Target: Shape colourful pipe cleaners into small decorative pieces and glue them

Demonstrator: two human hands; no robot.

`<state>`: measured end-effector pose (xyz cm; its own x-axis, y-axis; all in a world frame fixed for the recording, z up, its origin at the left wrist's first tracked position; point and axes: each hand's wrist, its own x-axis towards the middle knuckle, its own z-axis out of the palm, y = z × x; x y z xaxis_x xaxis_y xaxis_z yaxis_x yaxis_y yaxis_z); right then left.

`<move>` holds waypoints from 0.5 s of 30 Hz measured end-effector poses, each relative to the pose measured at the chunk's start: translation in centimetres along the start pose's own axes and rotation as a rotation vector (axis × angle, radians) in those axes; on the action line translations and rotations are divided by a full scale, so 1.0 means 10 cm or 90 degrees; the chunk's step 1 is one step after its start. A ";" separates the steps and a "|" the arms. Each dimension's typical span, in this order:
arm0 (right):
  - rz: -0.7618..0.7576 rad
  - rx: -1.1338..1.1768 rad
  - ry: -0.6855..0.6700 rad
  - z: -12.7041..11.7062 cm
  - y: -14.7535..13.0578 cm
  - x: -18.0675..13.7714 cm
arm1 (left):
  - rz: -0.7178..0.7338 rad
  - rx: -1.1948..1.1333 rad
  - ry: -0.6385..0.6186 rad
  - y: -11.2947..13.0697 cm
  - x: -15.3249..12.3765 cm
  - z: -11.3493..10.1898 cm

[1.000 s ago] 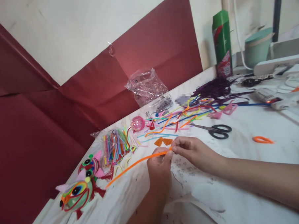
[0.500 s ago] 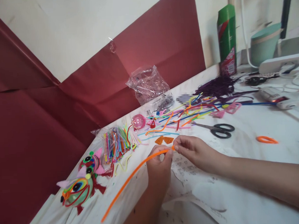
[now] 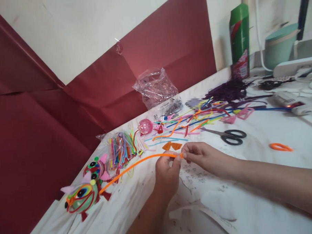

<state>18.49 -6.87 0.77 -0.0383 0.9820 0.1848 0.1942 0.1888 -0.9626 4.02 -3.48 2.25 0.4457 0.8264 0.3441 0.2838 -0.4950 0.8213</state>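
Observation:
Both my hands pinch one long orange pipe cleaner (image 3: 137, 162) over the white table (image 3: 263, 153). My left hand (image 3: 167, 173) grips it close to its right end, fingers closed. My right hand (image 3: 203, 156) pinches the very tip between thumb and fingers. The free length arcs away to the left and ends near two decorated craft balls (image 3: 83, 196) with eyes and pink ears at the table's left corner. Two small orange pieces (image 3: 172, 146) lie just beyond my hands.
Black-handled scissors (image 3: 229, 135) lie behind my right hand. A bag of coloured strips (image 3: 121, 149), a pink ball (image 3: 145, 126), loose pipe cleaners (image 3: 194, 118), an orange loop (image 3: 280, 146), a glue gun (image 3: 291, 102), a green can (image 3: 239, 37) and a teal pot (image 3: 279, 46) crowd the table.
The pipe cleaner's free end, which hung low toward the front edge half a second ago, has swung up and left toward the craft balls. My hands have stayed nearly in place.

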 end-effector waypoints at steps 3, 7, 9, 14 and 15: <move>0.030 0.132 0.007 0.04 0.01 0.00 | -0.028 -0.061 0.010 -0.01 -0.02 0.03; 0.026 0.228 0.021 0.08 0.02 -0.03 | -0.015 -0.067 0.038 0.01 -0.05 0.05; 0.019 0.195 0.022 0.08 0.01 -0.04 | -0.024 -0.064 0.045 0.02 -0.06 0.05; -0.085 -0.101 0.054 0.02 -0.05 -0.07 | -0.011 0.001 0.051 0.05 -0.06 0.04; -0.113 -0.161 0.062 0.01 -0.06 -0.08 | 0.004 0.026 0.052 0.05 -0.06 0.04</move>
<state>18.31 -7.78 1.20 -0.0017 0.9268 0.3754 0.4304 0.3395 -0.8363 4.30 -4.35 2.30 0.3768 0.8417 0.3867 0.3164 -0.5094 0.8003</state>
